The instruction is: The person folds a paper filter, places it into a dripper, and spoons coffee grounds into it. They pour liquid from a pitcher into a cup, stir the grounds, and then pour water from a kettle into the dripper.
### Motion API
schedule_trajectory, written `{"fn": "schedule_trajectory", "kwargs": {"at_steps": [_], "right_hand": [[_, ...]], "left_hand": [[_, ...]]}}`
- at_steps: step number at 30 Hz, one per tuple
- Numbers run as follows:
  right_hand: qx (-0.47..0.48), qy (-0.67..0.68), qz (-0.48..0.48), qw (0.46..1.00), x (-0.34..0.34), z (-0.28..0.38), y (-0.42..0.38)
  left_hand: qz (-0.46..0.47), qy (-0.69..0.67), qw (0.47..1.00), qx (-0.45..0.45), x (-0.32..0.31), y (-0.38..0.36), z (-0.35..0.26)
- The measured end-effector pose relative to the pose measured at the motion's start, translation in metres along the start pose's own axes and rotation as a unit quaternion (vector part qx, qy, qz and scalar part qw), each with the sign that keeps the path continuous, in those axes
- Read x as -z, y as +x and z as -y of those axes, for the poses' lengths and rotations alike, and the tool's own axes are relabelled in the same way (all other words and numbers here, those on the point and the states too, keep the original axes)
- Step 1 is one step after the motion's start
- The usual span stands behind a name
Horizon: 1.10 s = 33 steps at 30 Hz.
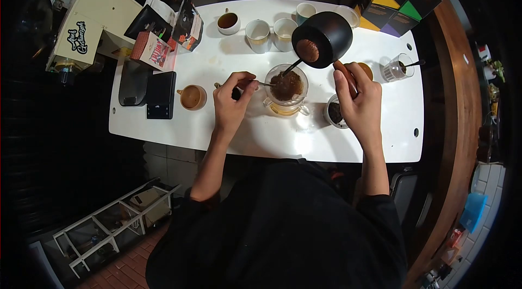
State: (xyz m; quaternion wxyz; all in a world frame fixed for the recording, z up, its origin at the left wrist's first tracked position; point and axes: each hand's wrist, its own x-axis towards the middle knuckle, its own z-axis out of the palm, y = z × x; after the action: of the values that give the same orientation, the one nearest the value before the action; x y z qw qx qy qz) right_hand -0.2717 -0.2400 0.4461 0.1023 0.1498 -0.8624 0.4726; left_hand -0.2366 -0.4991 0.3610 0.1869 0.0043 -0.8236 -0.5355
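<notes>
My right hand (360,96) grips the wooden handle of a black gooseneck kettle (331,31), which is tilted with its thin spout over a coffee dripper (303,89). Wet brown coffee grounds (285,87) fill the dripper, which sits on a glass server (283,110). Between the fingers of my left hand (232,103) is a thin spoon (265,84); its far end reaches the dripper's rim. Its tip is hard to make out. Close to my right wrist stands a container (328,112) with dark contents, partly hidden by that hand.
On the white table (228,145) are a brown cup (192,97), a black scale (161,95), white mugs (258,36), a cup of dark liquid (229,23) and a glass with a spoon (397,68). Coffee bags (188,24) and a cream grinder (98,17) stand left; coloured boxes (399,1) stand back right.
</notes>
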Motion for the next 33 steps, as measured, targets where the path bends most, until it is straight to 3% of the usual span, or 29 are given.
{"fn": "schedule_trajectory", "kwargs": {"at_steps": [4, 33], "right_hand": [[-0.005, -0.005, 0.009, 1.000, 0.0012, -0.0005, 0.0001], [0.013, -0.013, -0.002, 1.000, 0.0005, 0.0028, -0.0018]], "left_hand": [[0.020, -0.004, 0.999, 0.029, 0.0038, -0.0017, -0.0034], [-0.006, -0.012, 1.000, 0.003, 0.0034, -0.0073, 0.0013]]}}
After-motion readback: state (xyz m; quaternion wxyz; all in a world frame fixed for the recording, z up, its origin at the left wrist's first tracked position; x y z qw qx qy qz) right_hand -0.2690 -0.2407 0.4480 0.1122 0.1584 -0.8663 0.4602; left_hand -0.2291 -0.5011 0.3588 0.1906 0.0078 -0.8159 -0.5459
